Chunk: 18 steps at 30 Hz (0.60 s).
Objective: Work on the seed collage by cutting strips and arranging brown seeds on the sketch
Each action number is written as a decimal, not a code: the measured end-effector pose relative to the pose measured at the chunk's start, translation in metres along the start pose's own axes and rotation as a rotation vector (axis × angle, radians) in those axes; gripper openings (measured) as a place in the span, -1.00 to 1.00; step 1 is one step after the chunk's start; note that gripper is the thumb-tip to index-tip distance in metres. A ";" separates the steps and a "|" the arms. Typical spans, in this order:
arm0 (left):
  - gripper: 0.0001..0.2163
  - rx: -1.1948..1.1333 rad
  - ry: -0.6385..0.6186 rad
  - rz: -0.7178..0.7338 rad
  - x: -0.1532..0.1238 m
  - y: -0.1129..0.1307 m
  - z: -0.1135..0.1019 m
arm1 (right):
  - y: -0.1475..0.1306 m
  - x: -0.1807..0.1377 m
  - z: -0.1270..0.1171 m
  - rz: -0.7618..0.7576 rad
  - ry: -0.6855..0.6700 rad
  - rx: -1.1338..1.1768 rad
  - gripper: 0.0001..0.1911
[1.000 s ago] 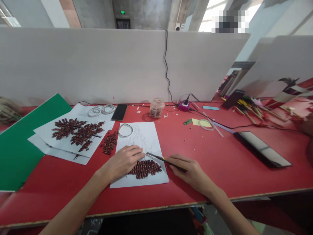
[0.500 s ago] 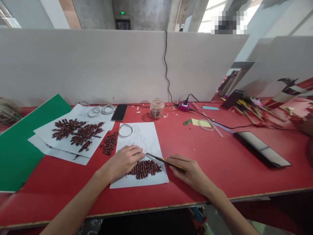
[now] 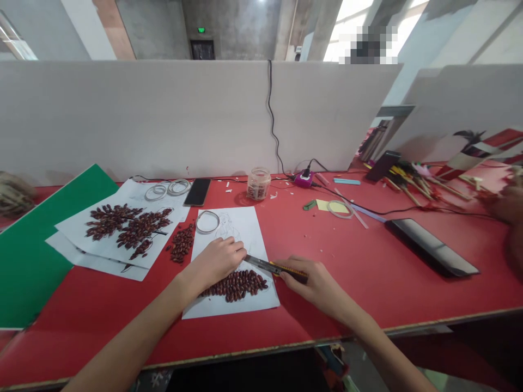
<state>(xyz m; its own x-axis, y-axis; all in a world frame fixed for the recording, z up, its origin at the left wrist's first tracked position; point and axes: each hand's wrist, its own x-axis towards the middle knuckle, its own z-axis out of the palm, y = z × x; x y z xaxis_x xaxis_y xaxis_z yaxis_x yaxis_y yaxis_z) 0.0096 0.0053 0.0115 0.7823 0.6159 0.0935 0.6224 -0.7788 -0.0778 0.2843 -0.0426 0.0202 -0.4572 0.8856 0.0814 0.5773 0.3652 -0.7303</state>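
My right hand grips a yellow and black utility knife, its blade tip pointing left onto a white sheet with a faint line drawing. My left hand lies on that sheet with fingers curled, fingertips right beside the blade tip. A patch of dark red beans covers the lower part of the sheet, just below both hands. A tape ring rests on the sheet's top left corner. A loose pile of beans lies on the red table to the left.
Left: white sheets with bean pictures, a green board, tape rings, a black phone. Behind: a glass jar, a purple plug. Right: a dark tablet, craft sticks, another person's hand.
My left hand has drawn its fingers in, curling up from flat. The knife and right hand stay nearly in place. The camera has tilted down a little.
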 end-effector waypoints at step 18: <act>-0.87 -0.651 0.151 -0.273 -0.036 -0.023 -0.017 | 0.001 0.006 -0.002 -0.004 0.013 0.010 -0.70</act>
<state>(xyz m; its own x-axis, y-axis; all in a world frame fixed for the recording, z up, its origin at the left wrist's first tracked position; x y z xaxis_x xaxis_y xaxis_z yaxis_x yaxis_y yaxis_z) -0.0334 -0.0006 0.0265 0.5597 0.8121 0.1648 0.6173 -0.5413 0.5709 0.2836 -0.0367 0.0215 -0.4509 0.8877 0.0932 0.5685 0.3661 -0.7368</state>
